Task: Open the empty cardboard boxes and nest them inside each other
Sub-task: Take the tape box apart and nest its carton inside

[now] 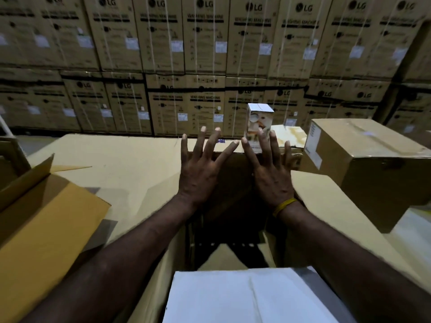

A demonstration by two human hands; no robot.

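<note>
A large open cardboard box (233, 229) stands right below me, its inside dark and its far flap (235, 169) raised. My left hand (200, 169) and my right hand (270, 173) hover side by side over that far flap, fingers spread and straight, holding nothing. A pale near flap (247, 297) lies folded outward toward me. At the left lies another open brown box (46, 220) with a raised flap. A closed brown box (368, 164) sits at the right. A small white printed carton (260, 122) stands upright beyond my right fingertips.
A broad flat cardboard surface (121, 164) spreads under the boxes. A wall of stacked washing-machine cartons (205, 66) fills the background. A flat printed pack (291, 134) lies beside the small carton. Pale floor (415, 229) shows at the right.
</note>
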